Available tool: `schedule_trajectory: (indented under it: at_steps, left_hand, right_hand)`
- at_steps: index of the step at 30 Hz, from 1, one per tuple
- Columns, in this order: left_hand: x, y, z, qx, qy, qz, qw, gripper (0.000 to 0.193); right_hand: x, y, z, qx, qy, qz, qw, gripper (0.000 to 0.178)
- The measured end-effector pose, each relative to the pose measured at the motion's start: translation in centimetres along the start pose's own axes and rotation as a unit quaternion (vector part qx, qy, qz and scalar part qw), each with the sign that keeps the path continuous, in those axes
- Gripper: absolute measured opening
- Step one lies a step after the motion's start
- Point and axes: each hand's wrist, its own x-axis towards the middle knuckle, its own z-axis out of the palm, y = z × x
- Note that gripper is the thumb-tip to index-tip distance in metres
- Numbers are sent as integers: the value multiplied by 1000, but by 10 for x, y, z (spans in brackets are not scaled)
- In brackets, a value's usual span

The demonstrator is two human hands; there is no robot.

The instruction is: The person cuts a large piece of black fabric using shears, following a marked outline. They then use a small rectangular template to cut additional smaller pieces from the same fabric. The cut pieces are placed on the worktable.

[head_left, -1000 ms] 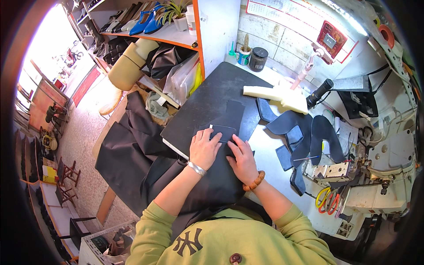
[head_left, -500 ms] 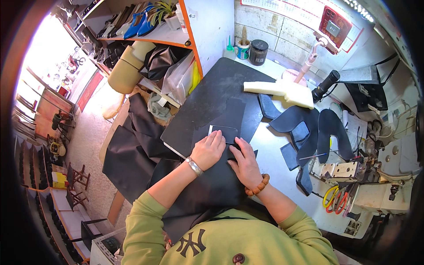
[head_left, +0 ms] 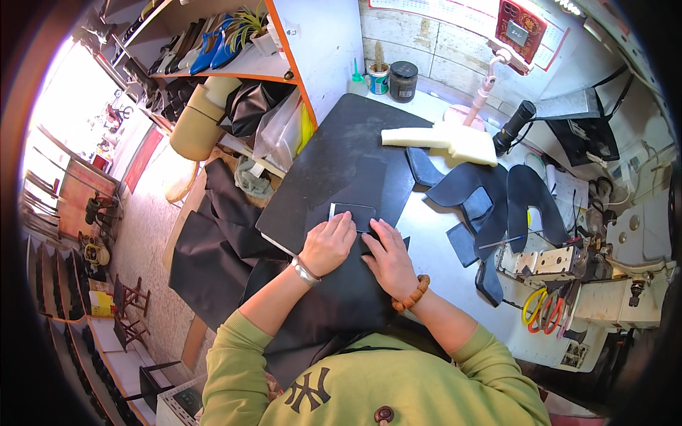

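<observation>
My left hand (head_left: 327, 245) lies flat, fingers stretched out, on the lower edge of a small dark rectangular piece (head_left: 359, 213) with a white strip along its left side. Beside it, my right hand (head_left: 391, 260) rests with fingers extended and slightly apart, its fingertips near the piece's lower right corner. Neither hand grips anything. Beneath the piece is thin black material (head_left: 370, 175), spread on a black board (head_left: 328, 153). A large sheet of black leather-like material (head_left: 305, 305) runs under my forearms toward my body and hangs off the left side.
Right of the board lie black cut pieces (head_left: 465, 184) and a cream foam block (head_left: 472, 148). A sewing machine (head_left: 629, 263), yellow-handled scissors (head_left: 533, 309) and a black flashlight (head_left: 517, 122) are farther right. A dark jar (head_left: 403, 84) stands at the back. Shoes (head_left: 213, 51) fill a shelf at left.
The whole view has shifted slightly to the left. Both hands keep nearly the same place on the board, beside the small rectangular piece.
</observation>
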Motion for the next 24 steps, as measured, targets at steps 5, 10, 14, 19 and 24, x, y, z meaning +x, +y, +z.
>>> schedule_trajectory:
  at_steps: [5, 10, 14, 19, 24]
  left_hand:
    - [2, 1, -2, -11, -15, -8, 1000, 20]
    - [11, 9, -11, -74, -15, -70, 995, 14]
    - [25, 11, -9, -148, -77, -165, 972, 7]
    - [42, 11, 7, -305, -56, -254, 916, 11]
    - [52, 7, 12, -354, -141, -357, 853, 14]
  right_hand:
    - [-2, 2, 0, -18, 3, -1, 1000, 42]
    - [4, 2, -4, 63, 82, 78, 991, 40]
    - [19, 4, -15, 409, 15, 344, 845, 31]
    - [27, 13, -38, 571, 12, 422, 704, 27]
    - [18, 15, -31, 553, -34, 349, 755, 23]
